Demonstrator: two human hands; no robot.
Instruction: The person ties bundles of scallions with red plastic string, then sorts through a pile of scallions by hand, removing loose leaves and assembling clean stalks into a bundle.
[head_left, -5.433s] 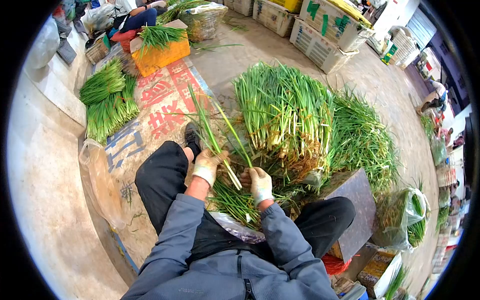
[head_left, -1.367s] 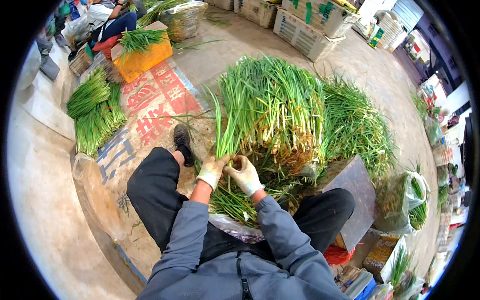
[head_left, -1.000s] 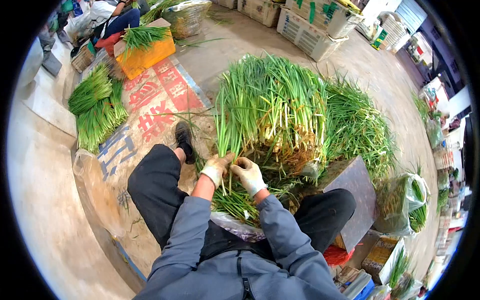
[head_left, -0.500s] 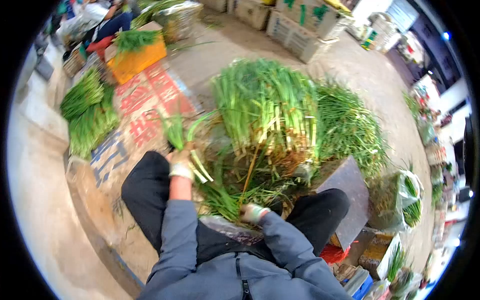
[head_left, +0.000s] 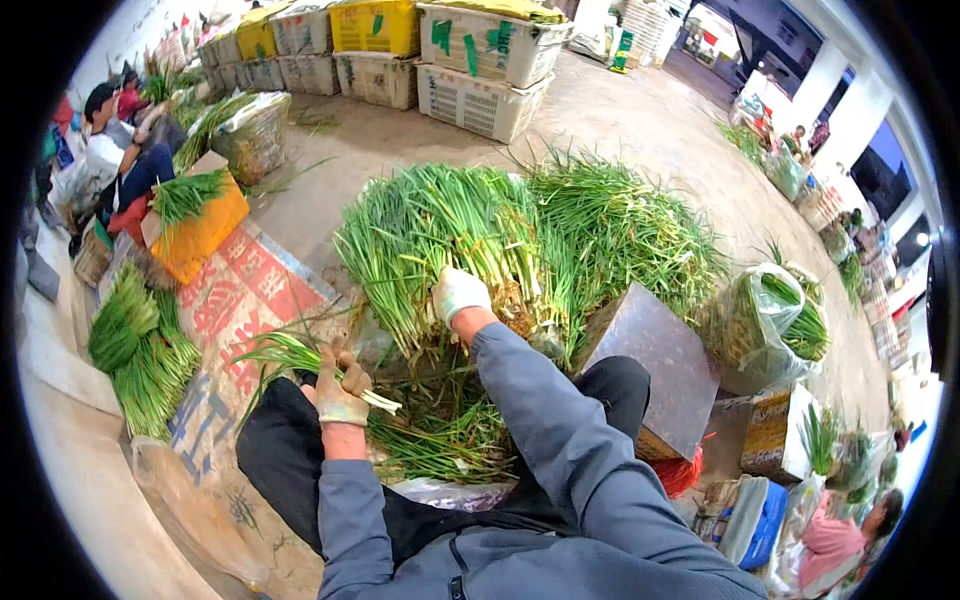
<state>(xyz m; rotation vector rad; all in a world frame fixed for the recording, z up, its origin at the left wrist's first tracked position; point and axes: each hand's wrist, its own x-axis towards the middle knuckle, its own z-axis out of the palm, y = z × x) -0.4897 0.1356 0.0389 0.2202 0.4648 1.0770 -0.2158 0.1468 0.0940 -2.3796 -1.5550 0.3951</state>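
Note:
My left hand (head_left: 342,385), in a pale work glove, is closed around a small bunch of scallions (head_left: 285,352); their white ends point right and the green leaves hang left. In a matching glove, my right hand (head_left: 462,295) reaches forward to the large heap of scallions (head_left: 425,215) before me. Its fingers close on stalks near the root end, partly hidden among them. Brownish roots (head_left: 513,305) show just right of that hand. Loose green leaves (head_left: 440,440) lie between my legs, below both hands.
A second green heap (head_left: 625,235) adjoins on the right, behind a metal-topped box (head_left: 655,350). Finished-looking bundles (head_left: 150,355) lie at left near an orange box (head_left: 205,240). Stacked crates (head_left: 480,100) stand behind. A stuffed plastic bag (head_left: 765,330) sits right. Other people sit farther off.
My right hand has moved from the leaves by my lap up to the heap. My left hand still holds scallions, now lying more sideways. The camera view has shifted, showing more crates.

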